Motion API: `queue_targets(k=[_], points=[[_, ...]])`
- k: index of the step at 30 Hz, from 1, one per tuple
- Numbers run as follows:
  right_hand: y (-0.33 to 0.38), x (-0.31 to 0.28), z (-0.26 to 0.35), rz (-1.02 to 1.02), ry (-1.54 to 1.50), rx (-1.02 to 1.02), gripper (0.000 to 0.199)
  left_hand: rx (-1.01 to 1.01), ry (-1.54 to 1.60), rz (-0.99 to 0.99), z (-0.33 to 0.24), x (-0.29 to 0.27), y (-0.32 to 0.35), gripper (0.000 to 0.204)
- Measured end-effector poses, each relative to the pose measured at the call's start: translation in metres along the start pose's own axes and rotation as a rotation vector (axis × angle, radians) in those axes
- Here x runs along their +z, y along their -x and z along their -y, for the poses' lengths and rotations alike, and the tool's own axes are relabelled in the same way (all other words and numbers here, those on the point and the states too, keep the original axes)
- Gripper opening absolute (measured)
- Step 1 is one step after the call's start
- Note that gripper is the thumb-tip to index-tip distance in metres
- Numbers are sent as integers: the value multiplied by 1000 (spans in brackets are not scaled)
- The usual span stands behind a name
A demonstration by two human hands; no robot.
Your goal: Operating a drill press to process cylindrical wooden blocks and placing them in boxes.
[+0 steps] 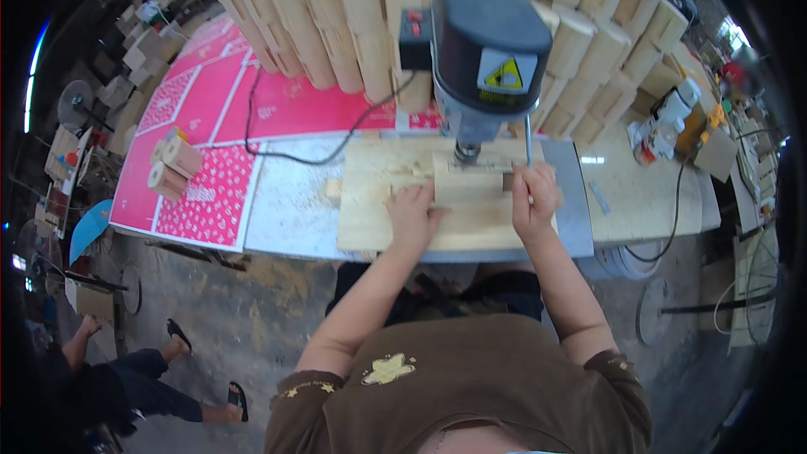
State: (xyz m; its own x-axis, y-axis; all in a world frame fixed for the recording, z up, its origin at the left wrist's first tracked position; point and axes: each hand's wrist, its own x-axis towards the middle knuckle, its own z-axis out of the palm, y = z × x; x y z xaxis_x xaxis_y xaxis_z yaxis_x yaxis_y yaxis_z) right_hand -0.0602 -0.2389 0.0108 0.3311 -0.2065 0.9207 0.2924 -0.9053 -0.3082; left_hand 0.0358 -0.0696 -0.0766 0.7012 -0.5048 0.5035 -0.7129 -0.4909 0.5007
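Observation:
In front of me stands a drill press with a dark grey housing (pixel 487 34) and a yellow warning label. Its chuck (pixel 466 151) is above a pale wooden block (pixel 471 188) on a flat wooden board (pixel 370 223). My left hand (pixel 412 217) rests on the board at the block's left end, fingers spread and thumb near the block's front corner. My right hand (pixel 535 197) is closed at the lower end of the metal feed lever (pixel 529 139), just right of the block. The drill tip is hard to make out.
Stacked wooden pieces (pixel 336 42) wall in the far side. Several short wooden cylinders (pixel 174 164) stand on pink printed sheeting (pixel 206 202) at left. A black cable (pixel 319 160) crosses the table. Bottles (pixel 672 105) stand at right. Another person's legs (pixel 168 387) show at lower left.

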Motion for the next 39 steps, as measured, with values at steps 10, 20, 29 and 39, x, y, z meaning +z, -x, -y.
queue_targets(k=[10, 20, 29, 39], points=[[-172, 2, -7, 153, 97, 430, 25, -118, 146, 50, 0, -2, -1, 61], [-55, -31, -32, 527, 259, 273, 35, -142, 505, 116, 7, -2, -19, 42], [16, -37, -41, 833, 364, 254, 25, -136, 571, 150, 46, -77, 5, 27], [19, -43, -23, 793, 192, 268, 30, -804, 895, 243, 39, -136, -5, 28]])
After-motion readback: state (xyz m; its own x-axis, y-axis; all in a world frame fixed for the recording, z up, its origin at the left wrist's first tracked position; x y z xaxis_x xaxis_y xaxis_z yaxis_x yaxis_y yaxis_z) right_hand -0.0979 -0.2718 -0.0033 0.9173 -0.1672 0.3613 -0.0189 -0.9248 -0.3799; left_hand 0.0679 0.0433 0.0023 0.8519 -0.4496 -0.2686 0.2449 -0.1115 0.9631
